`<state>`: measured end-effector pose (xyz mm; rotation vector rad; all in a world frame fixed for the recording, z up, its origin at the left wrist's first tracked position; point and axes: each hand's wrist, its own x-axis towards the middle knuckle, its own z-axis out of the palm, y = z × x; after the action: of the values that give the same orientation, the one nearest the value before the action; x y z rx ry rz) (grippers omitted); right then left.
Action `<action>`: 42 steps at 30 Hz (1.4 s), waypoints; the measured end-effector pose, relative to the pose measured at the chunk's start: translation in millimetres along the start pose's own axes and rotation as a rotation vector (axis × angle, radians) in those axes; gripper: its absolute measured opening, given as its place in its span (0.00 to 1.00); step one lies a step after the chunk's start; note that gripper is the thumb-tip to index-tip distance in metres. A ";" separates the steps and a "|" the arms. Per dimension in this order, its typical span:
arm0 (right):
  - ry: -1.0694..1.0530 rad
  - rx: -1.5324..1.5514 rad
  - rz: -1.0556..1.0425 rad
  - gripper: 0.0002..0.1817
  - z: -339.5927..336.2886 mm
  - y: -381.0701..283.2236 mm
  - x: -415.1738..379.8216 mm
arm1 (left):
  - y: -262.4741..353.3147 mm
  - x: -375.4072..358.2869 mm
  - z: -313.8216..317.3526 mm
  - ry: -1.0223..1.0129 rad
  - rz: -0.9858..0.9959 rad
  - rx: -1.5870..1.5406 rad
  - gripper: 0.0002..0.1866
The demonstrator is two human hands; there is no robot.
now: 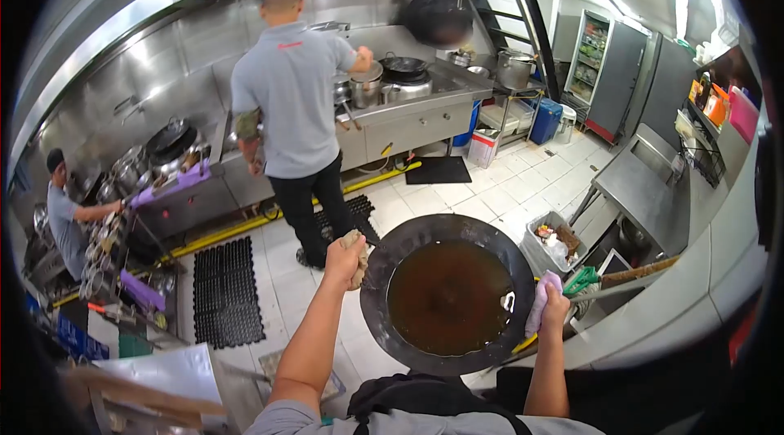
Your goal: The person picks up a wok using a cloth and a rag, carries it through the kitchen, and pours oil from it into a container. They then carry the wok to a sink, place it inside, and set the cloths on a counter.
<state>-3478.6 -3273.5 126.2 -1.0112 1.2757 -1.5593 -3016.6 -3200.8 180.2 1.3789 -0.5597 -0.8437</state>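
A large black wok (377, 304) holding dark brown liquid (447, 296) is held out in front of my body, above the tiled floor. My left hand (345, 259) is closed round a beige cloth (358, 249) at the wok's left side. At its right side my right hand (555, 307) grips a pale purple cloth (541, 304). The cloths and my fingers hide the wok's handles.
A co-worker in a grey shirt (286, 100) stands ahead at the steel cooking range (408, 112); another person (65, 214) works at far left. Black mats (227, 292) lie on the floor. A waste bin (535, 255) and steel table (641, 194) stand right.
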 end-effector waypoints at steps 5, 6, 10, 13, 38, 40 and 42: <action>0.092 -0.037 0.052 0.17 29.8 -6.4 67.5 | 7.5 101.0 66.7 -0.079 -0.025 0.023 0.10; 0.103 -0.032 0.044 0.17 38.3 -6.5 84.4 | 5.4 126.6 80.5 -0.092 -0.042 0.032 0.12; 0.160 -0.026 0.046 0.18 62.4 10.7 151.1 | -8.2 224.0 133.0 -0.165 -0.007 0.045 0.13; 0.207 -0.069 -0.014 0.19 93.8 10.3 201.0 | -8.9 290.0 169.8 -0.211 -0.038 0.041 0.14; 0.132 -0.212 -0.065 0.19 388.2 37.3 764.7 | 45.3 808.3 430.0 -0.210 0.003 -0.115 0.11; 0.084 -0.217 -0.057 0.19 430.3 41.4 809.6 | 57.2 846.9 430.7 -0.132 0.002 -0.093 0.09; 0.039 -0.110 -0.053 0.19 478.3 49.5 850.6 | 70.4 884.8 426.1 -0.122 0.019 -0.144 0.09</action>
<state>-3278.3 -4226.6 206.0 -1.0969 1.3844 -1.5696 -2802.8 -4161.7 194.0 1.1960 -0.5931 -0.9392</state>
